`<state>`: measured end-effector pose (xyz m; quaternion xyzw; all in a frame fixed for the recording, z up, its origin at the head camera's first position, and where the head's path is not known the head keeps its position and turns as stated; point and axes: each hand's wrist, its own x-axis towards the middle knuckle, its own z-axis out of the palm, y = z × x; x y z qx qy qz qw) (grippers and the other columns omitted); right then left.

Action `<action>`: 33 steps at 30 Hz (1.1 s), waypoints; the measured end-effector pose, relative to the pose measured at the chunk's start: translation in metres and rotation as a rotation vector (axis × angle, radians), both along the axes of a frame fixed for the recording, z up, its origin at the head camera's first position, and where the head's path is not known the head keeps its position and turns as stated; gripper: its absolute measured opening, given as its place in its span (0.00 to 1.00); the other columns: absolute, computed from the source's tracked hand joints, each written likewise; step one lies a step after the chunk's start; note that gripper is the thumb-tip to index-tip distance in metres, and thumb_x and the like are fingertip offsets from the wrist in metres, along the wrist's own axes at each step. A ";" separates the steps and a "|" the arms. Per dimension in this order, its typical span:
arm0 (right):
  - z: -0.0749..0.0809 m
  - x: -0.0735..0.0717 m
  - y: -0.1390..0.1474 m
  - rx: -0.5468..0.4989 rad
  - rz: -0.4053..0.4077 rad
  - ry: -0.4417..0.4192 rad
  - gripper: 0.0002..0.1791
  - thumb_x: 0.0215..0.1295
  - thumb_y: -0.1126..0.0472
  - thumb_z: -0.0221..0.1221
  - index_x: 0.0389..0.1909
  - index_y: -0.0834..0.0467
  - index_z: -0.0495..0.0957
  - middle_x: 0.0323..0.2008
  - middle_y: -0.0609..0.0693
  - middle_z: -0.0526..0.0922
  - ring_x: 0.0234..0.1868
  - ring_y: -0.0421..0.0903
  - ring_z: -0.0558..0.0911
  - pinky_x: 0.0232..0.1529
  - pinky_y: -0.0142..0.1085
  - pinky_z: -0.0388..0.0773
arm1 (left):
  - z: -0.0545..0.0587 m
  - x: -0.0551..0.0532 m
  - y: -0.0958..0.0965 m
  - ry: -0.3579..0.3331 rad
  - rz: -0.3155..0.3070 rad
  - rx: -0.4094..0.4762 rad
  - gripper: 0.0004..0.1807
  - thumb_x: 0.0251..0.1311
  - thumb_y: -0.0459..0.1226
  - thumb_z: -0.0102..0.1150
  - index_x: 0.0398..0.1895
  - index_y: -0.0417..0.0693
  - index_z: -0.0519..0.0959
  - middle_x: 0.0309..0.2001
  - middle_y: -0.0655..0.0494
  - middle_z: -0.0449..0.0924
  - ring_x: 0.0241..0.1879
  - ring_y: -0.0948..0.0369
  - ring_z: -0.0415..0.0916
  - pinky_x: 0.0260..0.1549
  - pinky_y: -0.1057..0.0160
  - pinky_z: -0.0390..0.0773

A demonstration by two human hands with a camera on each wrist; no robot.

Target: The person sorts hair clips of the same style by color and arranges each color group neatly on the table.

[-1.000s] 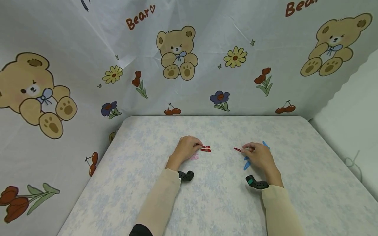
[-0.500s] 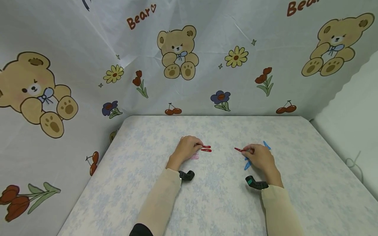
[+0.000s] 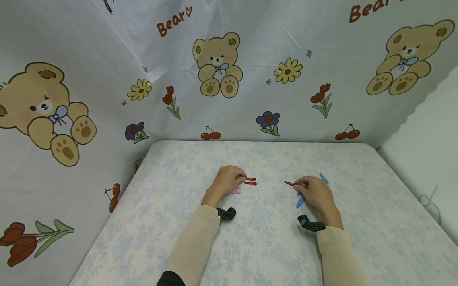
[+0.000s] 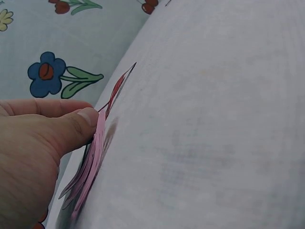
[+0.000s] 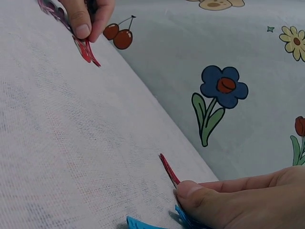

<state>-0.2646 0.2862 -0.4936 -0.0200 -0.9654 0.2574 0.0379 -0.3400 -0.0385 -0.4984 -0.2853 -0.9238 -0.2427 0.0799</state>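
My left hand (image 3: 228,180) pinches the near end of a red snap hair clip (image 3: 251,178) between thumb and forefinger. A second red hair clip (image 3: 251,183) lies just below it. Under that hand several pink hair clips (image 4: 93,164) fan out on the table, partly covered by it in the head view. Farther right, my right hand (image 3: 316,192) pinches another red hair clip (image 5: 167,167) by one end, its tip pointing left. Blue hair clips (image 3: 300,201) lie beneath the right fingers, partly hidden.
One more blue clip (image 3: 323,177) lies just beyond the right hand. The pale mottled tabletop (image 3: 264,238) ends at a back edge against a bear-print curtain (image 3: 247,111). A white cord (image 3: 431,202) hangs at the right.
The right forefinger, raised before, has come down to the thumb on the red hair clip, and that hand has lowered slightly. The left hand keeps its place and its pinch.
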 end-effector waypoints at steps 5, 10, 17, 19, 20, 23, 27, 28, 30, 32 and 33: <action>-0.001 0.000 0.000 -0.013 -0.007 0.015 0.13 0.69 0.49 0.62 0.46 0.53 0.85 0.37 0.52 0.85 0.35 0.49 0.79 0.36 0.43 0.74 | 0.000 0.001 0.001 -0.002 0.002 0.006 0.05 0.65 0.44 0.65 0.40 0.61 0.89 0.39 0.66 0.89 0.41 0.64 0.80 0.50 0.55 0.72; -0.001 0.001 -0.002 -0.033 -0.014 0.016 0.13 0.70 0.49 0.62 0.47 0.52 0.85 0.45 0.57 0.86 0.47 0.56 0.82 0.46 0.53 0.76 | -0.002 0.000 0.000 0.004 0.004 0.003 0.05 0.65 0.44 0.65 0.39 0.62 0.89 0.39 0.66 0.89 0.41 0.64 0.80 0.51 0.54 0.72; 0.004 0.001 -0.005 -0.060 -0.019 0.030 0.12 0.70 0.51 0.61 0.48 0.51 0.84 0.51 0.60 0.85 0.57 0.63 0.78 0.54 0.61 0.73 | -0.003 -0.001 0.000 0.011 0.006 0.005 0.04 0.65 0.44 0.66 0.39 0.62 0.89 0.38 0.68 0.88 0.40 0.66 0.80 0.52 0.54 0.72; 0.007 0.001 -0.006 -0.067 -0.021 0.022 0.12 0.71 0.51 0.61 0.48 0.51 0.84 0.52 0.60 0.85 0.59 0.63 0.78 0.56 0.63 0.72 | -0.003 -0.002 0.000 0.011 0.007 0.001 0.04 0.65 0.44 0.65 0.39 0.63 0.89 0.38 0.68 0.88 0.40 0.66 0.80 0.51 0.55 0.71; 0.008 0.001 -0.006 -0.070 -0.023 0.020 0.12 0.71 0.51 0.61 0.48 0.51 0.84 0.52 0.60 0.85 0.59 0.64 0.77 0.56 0.63 0.71 | -0.003 -0.002 0.000 0.011 0.006 0.001 0.05 0.65 0.44 0.65 0.39 0.63 0.89 0.38 0.68 0.88 0.40 0.66 0.80 0.51 0.55 0.71; 0.011 0.002 -0.008 -0.073 -0.029 0.027 0.13 0.71 0.50 0.60 0.49 0.51 0.84 0.51 0.60 0.85 0.59 0.64 0.78 0.56 0.63 0.72 | -0.003 -0.002 0.001 0.012 0.007 -0.002 0.05 0.65 0.44 0.65 0.39 0.63 0.89 0.38 0.68 0.88 0.40 0.66 0.80 0.50 0.55 0.71; 0.014 0.003 -0.010 -0.075 -0.025 0.056 0.15 0.72 0.48 0.60 0.50 0.51 0.84 0.49 0.57 0.86 0.56 0.62 0.80 0.53 0.61 0.74 | -0.002 -0.001 0.001 0.008 0.008 -0.003 0.05 0.65 0.45 0.66 0.38 0.63 0.89 0.37 0.68 0.88 0.40 0.66 0.79 0.49 0.56 0.71; 0.015 0.003 -0.011 -0.079 -0.023 0.063 0.15 0.72 0.47 0.59 0.51 0.51 0.84 0.48 0.57 0.87 0.56 0.62 0.81 0.53 0.60 0.75 | -0.002 -0.001 0.001 0.008 0.008 -0.003 0.05 0.65 0.45 0.66 0.38 0.63 0.89 0.37 0.68 0.88 0.40 0.66 0.79 0.49 0.56 0.71; 0.018 0.004 -0.012 -0.087 -0.017 0.077 0.15 0.72 0.47 0.59 0.51 0.51 0.84 0.48 0.55 0.87 0.55 0.61 0.82 0.50 0.57 0.78 | -0.002 -0.001 0.000 0.010 0.007 -0.004 0.05 0.65 0.44 0.66 0.39 0.63 0.89 0.38 0.68 0.88 0.40 0.66 0.80 0.49 0.56 0.71; 0.020 0.005 -0.014 -0.087 -0.011 0.089 0.15 0.72 0.47 0.59 0.51 0.50 0.84 0.47 0.54 0.87 0.51 0.59 0.84 0.45 0.52 0.80 | -0.001 -0.001 0.000 0.012 0.007 -0.007 0.05 0.65 0.45 0.66 0.39 0.64 0.89 0.38 0.68 0.88 0.41 0.66 0.80 0.49 0.55 0.71; 0.022 0.005 -0.015 -0.089 -0.007 0.093 0.15 0.72 0.47 0.59 0.51 0.50 0.84 0.46 0.53 0.87 0.47 0.57 0.84 0.41 0.49 0.80 | -0.001 -0.001 0.000 0.014 0.007 -0.009 0.05 0.65 0.45 0.66 0.39 0.64 0.89 0.38 0.68 0.88 0.42 0.65 0.81 0.50 0.55 0.71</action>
